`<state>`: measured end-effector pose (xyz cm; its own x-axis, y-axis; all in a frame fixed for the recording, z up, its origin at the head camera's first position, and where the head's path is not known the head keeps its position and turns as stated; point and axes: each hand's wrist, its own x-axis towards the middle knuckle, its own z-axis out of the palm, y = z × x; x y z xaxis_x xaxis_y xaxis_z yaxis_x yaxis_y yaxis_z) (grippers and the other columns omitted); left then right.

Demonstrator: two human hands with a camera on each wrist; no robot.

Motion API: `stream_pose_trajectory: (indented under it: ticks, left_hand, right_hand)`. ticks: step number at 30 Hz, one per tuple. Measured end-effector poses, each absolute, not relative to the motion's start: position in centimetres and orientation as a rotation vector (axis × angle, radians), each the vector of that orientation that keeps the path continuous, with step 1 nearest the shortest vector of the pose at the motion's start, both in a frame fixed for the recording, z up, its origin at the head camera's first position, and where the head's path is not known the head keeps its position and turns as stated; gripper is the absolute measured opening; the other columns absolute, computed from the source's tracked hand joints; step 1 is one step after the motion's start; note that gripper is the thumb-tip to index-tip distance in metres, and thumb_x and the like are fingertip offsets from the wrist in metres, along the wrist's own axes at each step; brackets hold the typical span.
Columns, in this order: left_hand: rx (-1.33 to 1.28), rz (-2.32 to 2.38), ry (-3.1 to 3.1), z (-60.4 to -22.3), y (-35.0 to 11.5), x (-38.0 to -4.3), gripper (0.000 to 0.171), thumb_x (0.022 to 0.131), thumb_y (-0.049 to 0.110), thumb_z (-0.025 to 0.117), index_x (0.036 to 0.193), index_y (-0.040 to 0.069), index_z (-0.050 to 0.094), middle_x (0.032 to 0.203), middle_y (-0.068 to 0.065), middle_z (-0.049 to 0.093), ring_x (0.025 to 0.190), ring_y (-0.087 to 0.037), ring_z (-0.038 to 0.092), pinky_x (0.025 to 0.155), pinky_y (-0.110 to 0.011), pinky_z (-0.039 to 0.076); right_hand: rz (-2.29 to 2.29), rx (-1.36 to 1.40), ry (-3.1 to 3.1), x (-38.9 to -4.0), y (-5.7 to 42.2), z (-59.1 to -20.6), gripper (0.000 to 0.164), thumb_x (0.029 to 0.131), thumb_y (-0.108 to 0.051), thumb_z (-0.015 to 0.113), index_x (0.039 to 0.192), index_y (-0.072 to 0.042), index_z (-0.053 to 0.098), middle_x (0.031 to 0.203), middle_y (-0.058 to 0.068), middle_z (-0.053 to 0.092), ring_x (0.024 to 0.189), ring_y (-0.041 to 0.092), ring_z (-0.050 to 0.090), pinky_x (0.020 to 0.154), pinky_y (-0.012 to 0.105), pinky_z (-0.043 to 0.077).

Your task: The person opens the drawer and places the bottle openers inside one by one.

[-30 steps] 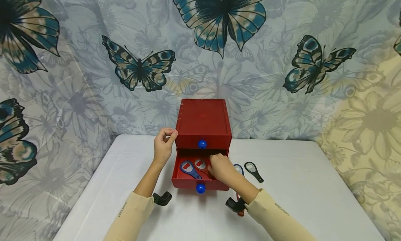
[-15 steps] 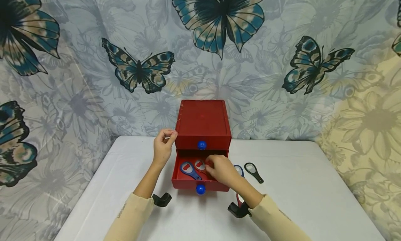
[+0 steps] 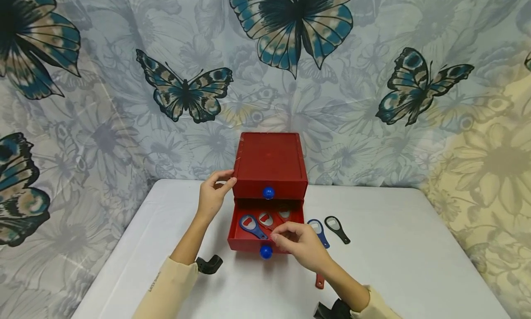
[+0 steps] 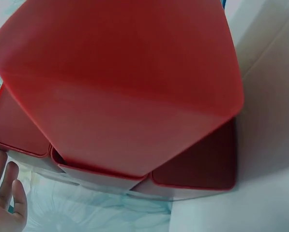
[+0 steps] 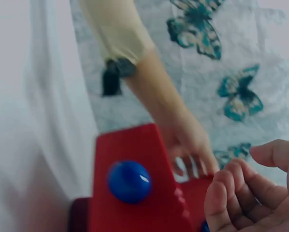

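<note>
A red two-drawer box [image 3: 270, 155] stands on the table with its lower drawer [image 3: 249, 244] pulled out. Inside lie a blue bottle opener [image 3: 250, 222] and two red ones, a nearer red bottle opener [image 3: 266, 220] and another red bottle opener [image 3: 284, 213] further right. My left hand [image 3: 210, 197] touches the box's left side near the front with its fingertips, fingers relaxed. Over the right front of the drawer hovers my right hand [image 3: 304, 245], its fingers loosely bent, the thumb apart from them in the right wrist view, nothing seen between them.
Right of the drawer, a blue bottle opener [image 3: 319, 231] and a black bottle opener [image 3: 337, 229] lie on the white table [image 3: 394, 254]. A red handle [image 3: 320, 281] shows beneath my right forearm. Butterfly-printed cloth [image 3: 352, 148] hangs behind the table. Blue knobs [image 3: 266, 251] stick out from the drawers.
My right hand has come up out of the drawer toward its front right, uncovering the right-hand red bottle opener. The left hand stays at the box's side, thumb and fingers slightly wider apart.
</note>
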<state>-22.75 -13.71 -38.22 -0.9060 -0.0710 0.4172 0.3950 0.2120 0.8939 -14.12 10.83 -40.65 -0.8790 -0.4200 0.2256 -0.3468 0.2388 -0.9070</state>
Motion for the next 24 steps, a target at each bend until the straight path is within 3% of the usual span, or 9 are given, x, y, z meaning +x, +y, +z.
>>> stream_pose_trajectory:
  ticks: [3,7,14,19,24]
  left_hand:
    - [-0.302,-1.686,-2.143,-38.2,-13.9,-22.7,0.030,0.089,0.008,0.069,0.115,-0.007,0.067,0.111,-0.025,0.067,0.089,0.006,0.058,0.080,-0.021,0.049]
    - [-0.299,-1.660,-2.165,-38.4,-14.1,-22.7,0.029,0.089,0.008,0.071,0.114,-0.006,0.069,0.116,-0.022,0.067,0.099,-0.005,0.059,0.085,-0.025,0.050]
    - [-0.331,-1.667,-2.227,-38.3,-14.3,-22.9,0.032,0.088,0.008,0.071,0.117,-0.007,0.066,0.122,-0.023,0.064,0.115,-0.035,0.057,0.095,-0.046,0.048]
    - [-0.331,-1.675,-2.227,-38.1,-14.5,-23.1,0.034,0.088,0.007,0.071,0.118,-0.006,0.064,0.121,-0.023,0.065,0.113,-0.036,0.057,0.096,-0.052,0.047]
    - [-0.356,-1.644,-2.231,-38.0,-14.4,-23.2,0.034,0.088,0.008,0.071,0.119,-0.004,0.066,0.122,-0.023,0.063,0.113,-0.039,0.056,0.094,-0.049,0.047]
  right_hand:
    - [-1.761,-0.790,2.314,-13.2,10.5,-41.6,0.017,0.093,-0.013,0.064,0.091,0.001,0.072,0.074,0.016,0.064,0.063,0.000,0.053,0.056,0.022,0.050]
    - [-1.735,-0.706,2.185,-11.9,10.0,-43.6,0.020,0.094,-0.015,0.062,0.087,0.001,0.073,0.071,0.022,0.062,0.060,0.001,0.055,0.056,0.022,0.053]
    - [-1.621,-0.359,2.212,-11.0,9.6,-46.8,0.033,0.095,-0.024,0.062,0.084,0.005,0.071,0.064,0.003,0.061,0.055,0.006,0.053,0.050,0.020,0.047]
    - [-1.718,-0.303,2.191,-11.3,9.0,-47.7,0.035,0.097,-0.025,0.060,0.093,0.008,0.068,0.073,0.008,0.066,0.060,0.009,0.058,0.056,0.022,0.053]
    - [-1.828,-0.214,2.122,-11.5,8.2,-47.7,0.038,0.099,-0.027,0.057,0.095,0.011,0.065,0.076,0.009,0.068,0.062,0.011,0.060,0.058,0.023,0.056]
